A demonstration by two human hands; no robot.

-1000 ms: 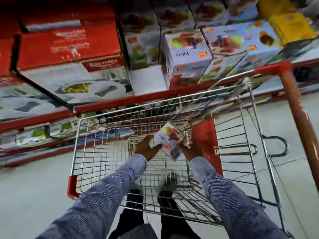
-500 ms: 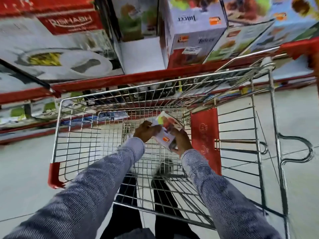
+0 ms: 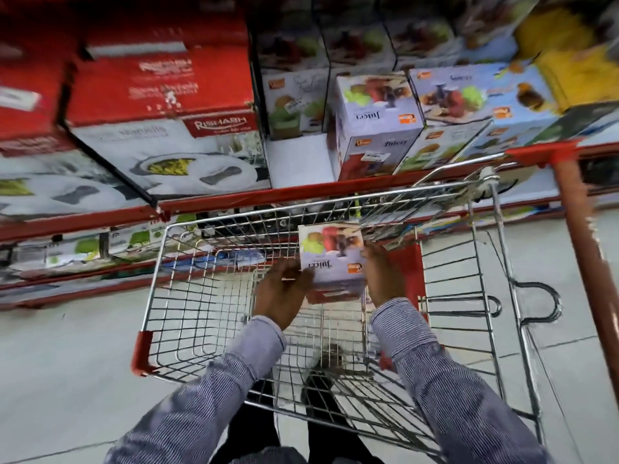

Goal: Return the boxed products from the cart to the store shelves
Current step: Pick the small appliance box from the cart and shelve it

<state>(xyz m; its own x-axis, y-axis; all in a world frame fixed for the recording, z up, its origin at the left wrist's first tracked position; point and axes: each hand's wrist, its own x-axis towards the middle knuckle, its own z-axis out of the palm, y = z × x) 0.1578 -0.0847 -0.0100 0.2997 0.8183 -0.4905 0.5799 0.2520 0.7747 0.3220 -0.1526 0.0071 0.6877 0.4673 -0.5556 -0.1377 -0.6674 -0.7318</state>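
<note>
A small white juicer box (image 3: 330,259) with fruit pictures is held between both hands above the wire shopping cart (image 3: 174,296). My left hand (image 3: 283,293) grips its left side and my right hand (image 3: 383,279) grips its right side. The box is upright, near the cart's far rim. The red-edged store shelf (image 3: 268,197) runs just beyond the cart. On it stands a matching juicer box (image 3: 376,128), with a bare white gap (image 3: 298,160) to its left.
Large red and white dinner-set boxes (image 3: 160,128) fill the shelf's left part. More juicer boxes (image 3: 469,105) and yellow boxes (image 3: 576,72) sit to the right. A red shelf post (image 3: 589,262) stands at right. Lower shelves hold flat boxes. Grey floor lies around the cart.
Both hands have lifted the juicer box up from deep in the cart to its far rim and turned it upright. The view tilted up toward the shelf.
</note>
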